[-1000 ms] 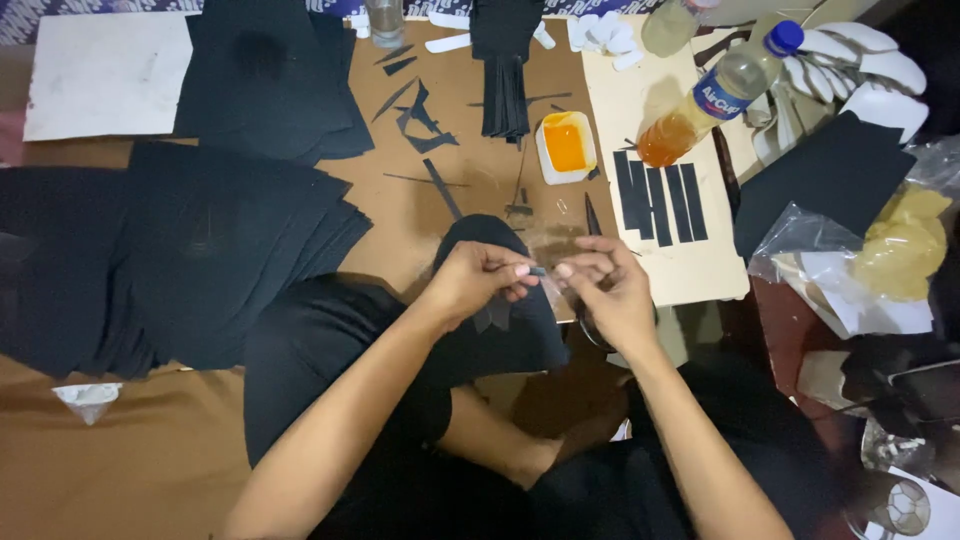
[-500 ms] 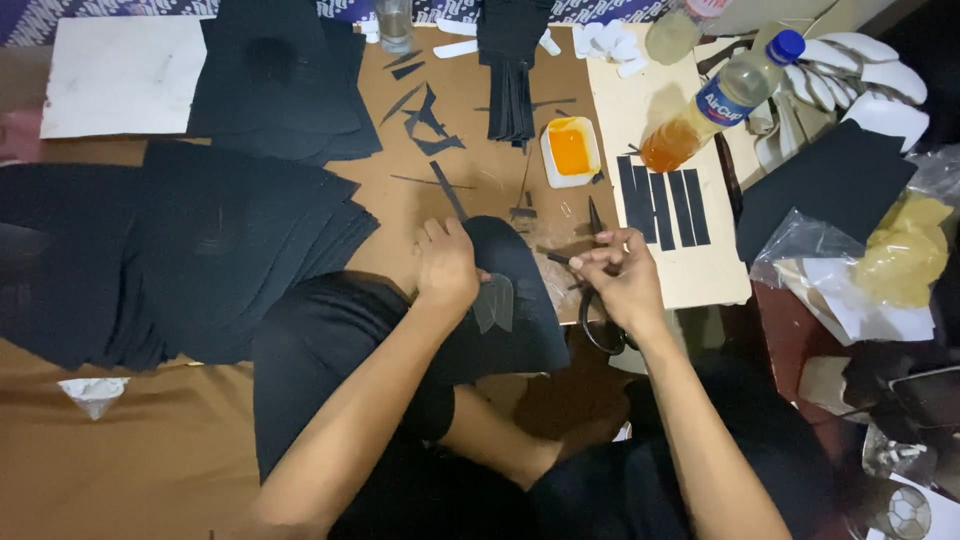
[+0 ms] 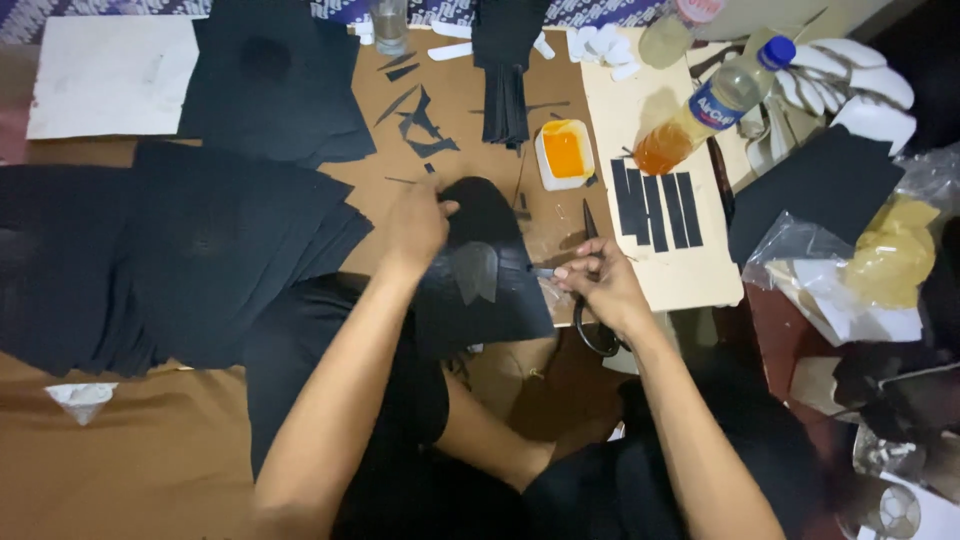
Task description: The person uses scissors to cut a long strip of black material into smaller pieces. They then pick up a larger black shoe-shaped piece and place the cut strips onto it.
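A black curved piece of material [image 3: 490, 290] lies on the brown work surface in front of me, with a glossy patch at its middle. My left hand [image 3: 415, 225] rests on its upper left edge, fingers holding it down. My right hand [image 3: 600, 285] is at the piece's right edge, fingers pinched around a small thin tool [image 3: 541, 271] whose tip points at the glossy patch. Black-handled scissors [image 3: 597, 338] lie under my right hand.
A white tub of orange paste [image 3: 563, 152] and a bottle of orange liquid [image 3: 700, 108] stand behind. Several black strips [image 3: 655, 208] lie on a cream board [image 3: 690, 280]. Stacked black sheets [image 3: 200, 250] fill the left, plastic bags [image 3: 880, 260] the right.
My hands, pinched together over the black piece, have moved apart. The left went up onto the piece's upper edge; the right moved to its right side above the scissors.
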